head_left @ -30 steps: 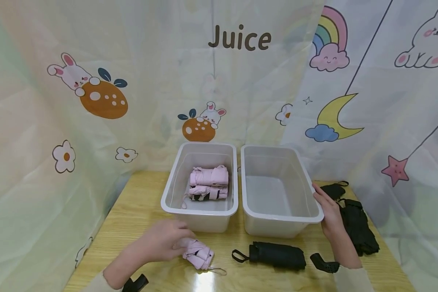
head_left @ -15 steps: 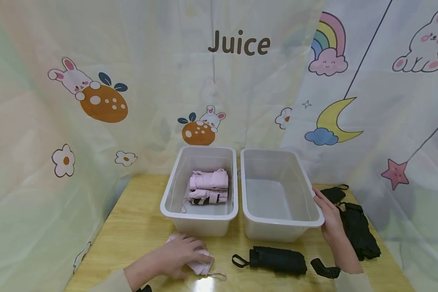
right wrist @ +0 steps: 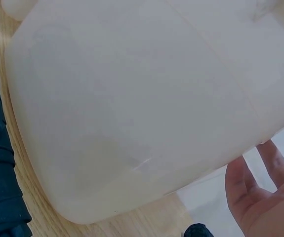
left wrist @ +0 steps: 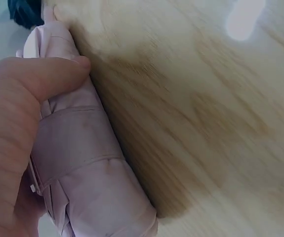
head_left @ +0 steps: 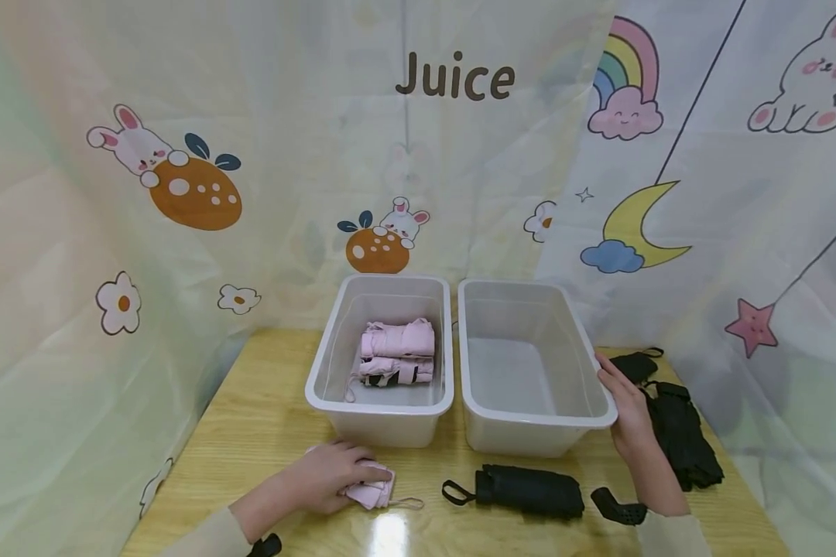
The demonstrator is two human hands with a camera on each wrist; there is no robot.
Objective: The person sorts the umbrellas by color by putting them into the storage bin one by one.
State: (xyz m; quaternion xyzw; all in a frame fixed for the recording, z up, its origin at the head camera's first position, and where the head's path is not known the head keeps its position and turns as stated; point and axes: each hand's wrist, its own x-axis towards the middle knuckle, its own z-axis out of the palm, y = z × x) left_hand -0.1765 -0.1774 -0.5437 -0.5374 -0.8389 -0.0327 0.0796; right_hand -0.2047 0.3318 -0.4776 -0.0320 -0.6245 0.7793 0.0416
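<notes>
My left hand (head_left: 330, 473) grips a folded pink umbrella (head_left: 371, 489) low over the table, in front of the left bin. In the left wrist view the thumb lies across the rolled umbrella (left wrist: 82, 143), near one end; the other fingers are mostly hidden. The right hand (head_left: 627, 406) touches the outer right side of a pale plastic bin (head_left: 539, 422), its fingers extended at the rim. That bin (right wrist: 132, 98) fills much of the right wrist view. A folded black umbrella (head_left: 529, 491) with a wrist loop lies in front of it.
Two folded pink umbrellas (head_left: 399, 340) lie in the left bin (head_left: 383, 422). More black umbrellas (head_left: 683, 433) lie at the table's right edge, beyond my right forearm. Printed curtains (head_left: 286, 116) hang behind and beside the wooden table (head_left: 251, 418).
My left hand has come over the pink umbrella and closed round it, and the umbrella has shifted slightly left. The right hand stays at the bin.
</notes>
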